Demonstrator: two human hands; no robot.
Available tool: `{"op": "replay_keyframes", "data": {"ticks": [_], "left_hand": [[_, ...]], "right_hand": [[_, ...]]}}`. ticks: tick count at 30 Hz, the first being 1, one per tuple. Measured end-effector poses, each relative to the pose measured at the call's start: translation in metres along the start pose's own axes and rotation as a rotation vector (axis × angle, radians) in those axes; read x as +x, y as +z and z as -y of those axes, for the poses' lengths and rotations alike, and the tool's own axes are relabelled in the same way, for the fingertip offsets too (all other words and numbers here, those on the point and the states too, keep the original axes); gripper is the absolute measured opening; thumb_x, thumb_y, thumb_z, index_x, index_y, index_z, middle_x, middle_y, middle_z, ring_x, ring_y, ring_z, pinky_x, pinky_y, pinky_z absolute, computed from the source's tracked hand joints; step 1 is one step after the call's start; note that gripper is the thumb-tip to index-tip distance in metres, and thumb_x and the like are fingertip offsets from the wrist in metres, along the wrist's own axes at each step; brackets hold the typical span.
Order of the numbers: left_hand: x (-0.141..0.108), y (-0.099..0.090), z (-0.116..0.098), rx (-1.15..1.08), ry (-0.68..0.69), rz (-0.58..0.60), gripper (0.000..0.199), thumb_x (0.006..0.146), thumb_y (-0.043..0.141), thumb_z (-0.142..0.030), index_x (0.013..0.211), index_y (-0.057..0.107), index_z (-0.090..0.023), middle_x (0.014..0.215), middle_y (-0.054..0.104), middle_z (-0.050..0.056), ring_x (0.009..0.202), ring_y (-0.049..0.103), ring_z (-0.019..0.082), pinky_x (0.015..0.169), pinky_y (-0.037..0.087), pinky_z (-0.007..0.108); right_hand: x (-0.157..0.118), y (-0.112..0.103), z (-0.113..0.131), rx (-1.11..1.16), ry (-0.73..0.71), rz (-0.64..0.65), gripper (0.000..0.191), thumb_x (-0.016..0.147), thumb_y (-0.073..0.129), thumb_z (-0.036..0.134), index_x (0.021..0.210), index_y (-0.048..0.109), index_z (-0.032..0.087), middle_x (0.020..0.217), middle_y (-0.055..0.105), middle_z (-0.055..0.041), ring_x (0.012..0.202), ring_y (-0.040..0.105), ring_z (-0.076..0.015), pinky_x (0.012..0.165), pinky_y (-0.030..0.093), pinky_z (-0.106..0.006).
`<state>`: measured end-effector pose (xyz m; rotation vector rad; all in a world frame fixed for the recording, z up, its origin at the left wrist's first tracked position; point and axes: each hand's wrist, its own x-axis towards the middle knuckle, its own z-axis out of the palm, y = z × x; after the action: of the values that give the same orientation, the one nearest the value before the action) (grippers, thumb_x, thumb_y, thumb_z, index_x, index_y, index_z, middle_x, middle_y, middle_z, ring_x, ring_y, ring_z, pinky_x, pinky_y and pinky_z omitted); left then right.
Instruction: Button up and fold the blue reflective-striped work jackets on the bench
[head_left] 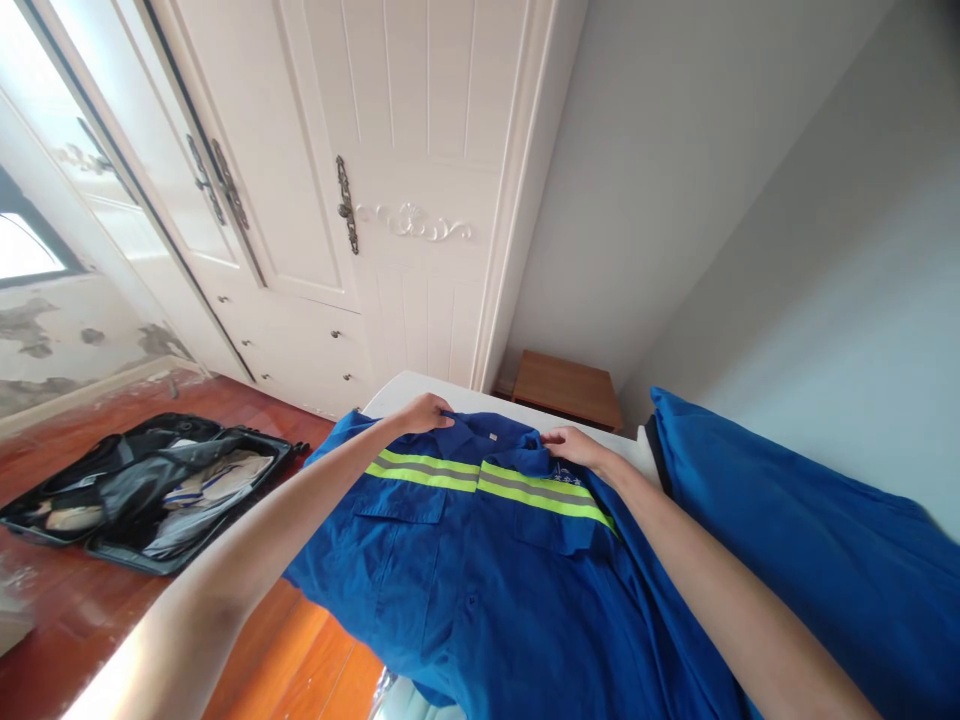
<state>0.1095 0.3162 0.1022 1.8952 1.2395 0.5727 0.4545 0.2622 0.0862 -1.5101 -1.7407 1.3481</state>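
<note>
- Both hands are up at the far end of the blue work shirt [480, 560], which lies front-up on the white bed [397, 388].
- Left hand [425, 413] curls its fingers over the collar's left side, gripping fabric.
- Right hand [571, 446] lies flatter, fingertips pinching the collar's right edge.
- Looks like the straightening stage: next comes an even tug on both sides to square the shoulders.
- The shirt is buttoned, with yellow-and-grey reflective stripes [487, 480] above two chest pockets.
- An open suitcase [142, 490] sits on the floor, far left.

Blue shirt [480, 570] on white bed [409, 388]
</note>
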Motion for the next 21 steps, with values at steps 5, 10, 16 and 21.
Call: {"op": "replay_keyframes", "data": {"ticks": [5, 10, 16, 21], "left_hand": [[-0.001, -0.004, -0.002, -0.035, 0.000, -0.114, 0.040, 0.066, 0.067, -0.062, 0.071, 0.062, -0.023, 0.073, 0.063, 0.006, 0.076, 0.058, 0.024, 0.067, 0.042, 0.036], [0.010, -0.001, -0.010, 0.022, 0.031, -0.233, 0.037, 0.073, 0.062, -0.059, 0.065, 0.056, -0.023, 0.072, 0.057, 0.005, 0.075, 0.052, 0.022, 0.068, 0.036, 0.035], [0.014, 0.003, 0.000, -0.127, -0.007, -0.073, 0.048, 0.076, 0.056, -0.068, 0.083, 0.060, -0.021, 0.084, 0.064, 0.009, 0.079, 0.057, 0.023, 0.069, 0.042, 0.036], [-0.005, -0.014, 0.011, -0.213, 0.027, 0.135, 0.054, 0.073, 0.065, -0.065, 0.097, 0.064, -0.018, 0.088, 0.067, 0.009, 0.081, 0.061, 0.022, 0.069, 0.045, 0.033]], "right_hand": [[-0.001, -0.008, -0.001, 0.065, 0.008, -0.271, 0.023, 0.078, 0.063, 0.042, 0.080, 0.062, 0.019, 0.066, 0.063, 0.0005, 0.061, 0.057, -0.0143, 0.060, 0.046, -0.026], [0.017, -0.018, -0.002, 0.085, -0.017, -0.509, 0.025, 0.083, 0.054, 0.045, 0.079, 0.057, 0.020, 0.073, 0.064, -0.0014, 0.069, 0.057, -0.0168, 0.063, 0.045, -0.026], [0.022, -0.012, -0.013, 0.156, -0.009, -0.529, 0.040, 0.077, 0.060, 0.060, 0.074, 0.059, 0.020, 0.076, 0.065, -0.0039, 0.077, 0.060, -0.0213, 0.070, 0.050, -0.031], [-0.005, -0.015, -0.014, 0.372, -0.041, -0.215, 0.054, 0.071, 0.068, 0.070, 0.097, 0.067, 0.022, 0.093, 0.071, -0.0069, 0.087, 0.066, -0.0233, 0.080, 0.054, -0.034]]}}
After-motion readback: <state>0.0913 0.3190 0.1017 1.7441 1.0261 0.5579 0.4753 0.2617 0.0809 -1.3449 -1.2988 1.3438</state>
